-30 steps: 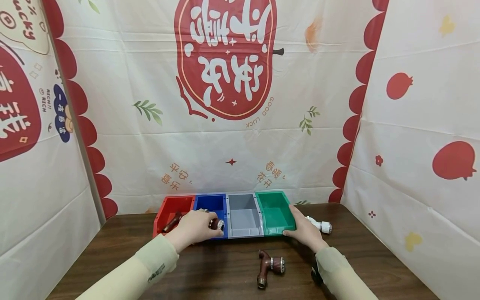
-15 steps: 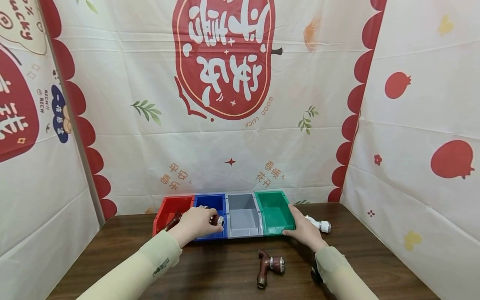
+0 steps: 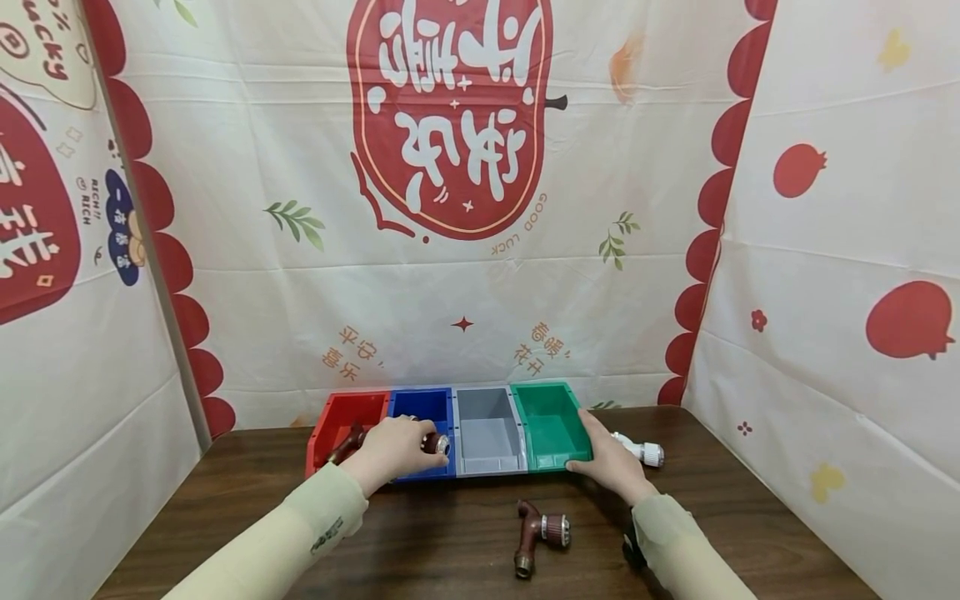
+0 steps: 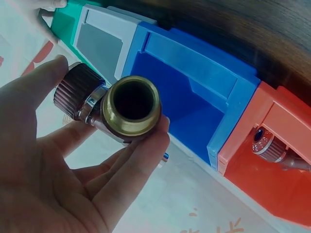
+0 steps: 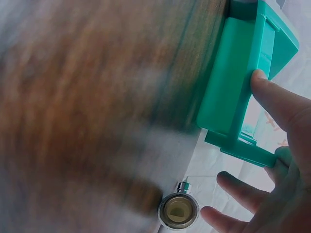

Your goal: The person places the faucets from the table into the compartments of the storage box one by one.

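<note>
My left hand [image 3: 393, 450] holds a brown faucet [image 4: 80, 92] with a ribbed knob and a brass threaded end, above the blue bin [image 4: 180, 97]. Its thumb presses the knob while the other fingers support the body from the far side. In the left wrist view, the brass opening faces the camera. My right hand [image 3: 611, 458] grips the green bin [image 5: 233, 77] at its right front corner, thumb on the rim and index finger at the side; the other fingers extend free. Another brown faucet [image 4: 274, 149] lies in the red bin [image 4: 262, 184].
Between the blue and green bins sits the grey bin [image 3: 487, 450]. A third brown faucet [image 3: 528, 533] lies on the wooden table [image 3: 442, 542] in front. Right of the green bin is a white faucet [image 3: 645, 452] with a silver knob. Printed cloth walls enclose the table.
My left hand has shifted slightly right with the faucet over the blue bin. The right hand stays on the green bin, and the bins keep their places.
</note>
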Available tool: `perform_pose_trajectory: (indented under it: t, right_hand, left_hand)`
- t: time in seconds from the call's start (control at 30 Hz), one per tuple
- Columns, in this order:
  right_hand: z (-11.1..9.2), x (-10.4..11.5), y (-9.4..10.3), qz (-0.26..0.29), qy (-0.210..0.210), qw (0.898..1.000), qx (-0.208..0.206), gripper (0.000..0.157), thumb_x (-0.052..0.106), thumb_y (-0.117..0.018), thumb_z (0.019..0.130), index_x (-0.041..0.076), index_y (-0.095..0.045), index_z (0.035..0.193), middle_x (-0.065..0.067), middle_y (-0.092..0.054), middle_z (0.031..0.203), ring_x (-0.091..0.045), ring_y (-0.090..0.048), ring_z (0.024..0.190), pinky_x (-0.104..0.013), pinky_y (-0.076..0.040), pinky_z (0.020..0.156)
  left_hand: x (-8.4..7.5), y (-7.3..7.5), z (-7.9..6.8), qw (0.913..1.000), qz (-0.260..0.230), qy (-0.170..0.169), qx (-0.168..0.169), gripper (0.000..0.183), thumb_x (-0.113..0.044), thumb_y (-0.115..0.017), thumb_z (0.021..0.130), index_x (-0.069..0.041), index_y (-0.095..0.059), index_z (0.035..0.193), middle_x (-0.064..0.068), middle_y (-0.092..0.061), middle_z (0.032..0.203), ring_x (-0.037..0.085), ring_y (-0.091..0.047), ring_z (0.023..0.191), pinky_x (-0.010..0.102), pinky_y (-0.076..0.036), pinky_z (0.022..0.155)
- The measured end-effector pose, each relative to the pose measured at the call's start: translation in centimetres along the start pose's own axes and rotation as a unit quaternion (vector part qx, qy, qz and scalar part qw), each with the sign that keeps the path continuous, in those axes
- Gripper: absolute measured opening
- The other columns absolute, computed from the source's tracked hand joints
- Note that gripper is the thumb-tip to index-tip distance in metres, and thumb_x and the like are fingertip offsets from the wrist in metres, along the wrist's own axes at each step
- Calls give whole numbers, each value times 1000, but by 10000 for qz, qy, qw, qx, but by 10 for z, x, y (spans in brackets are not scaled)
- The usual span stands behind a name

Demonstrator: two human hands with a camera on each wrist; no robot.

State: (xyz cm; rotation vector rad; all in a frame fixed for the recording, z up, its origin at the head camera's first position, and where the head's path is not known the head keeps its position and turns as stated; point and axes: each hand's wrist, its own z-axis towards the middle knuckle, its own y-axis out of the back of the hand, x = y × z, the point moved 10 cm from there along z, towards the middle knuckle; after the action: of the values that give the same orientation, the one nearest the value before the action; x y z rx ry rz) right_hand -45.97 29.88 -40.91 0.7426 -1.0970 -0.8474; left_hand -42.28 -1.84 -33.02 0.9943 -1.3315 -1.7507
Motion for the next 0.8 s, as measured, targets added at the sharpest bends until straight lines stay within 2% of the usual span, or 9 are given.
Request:
perform_pose_trajectory:
  t: [0.5,0.8]
  right_hand:
    - [-1,-2,-2,-14,6,10000,-44,96,29,-81,80,4,-23,153,-23,-32,152,-43,-45,126,-64,-41,93]
    - [1,-1,-1,-11,40,10000,-62,98,31,-81,79,4,-23,153,-23,-32,152,-44,-45,126,-64,-41,94]
  left_hand:
    - [-3,1,6,10000,7,7,-14,29,-47,-72,82,-21,-65,93,-5,-58,79,16,-51,73,33,-51,62]
    - [-2,3,9,10000,8,73,-19,35,-47,-73,81,-19,-68,101,-2,-61,85,17,-53,77,37,-53,66]
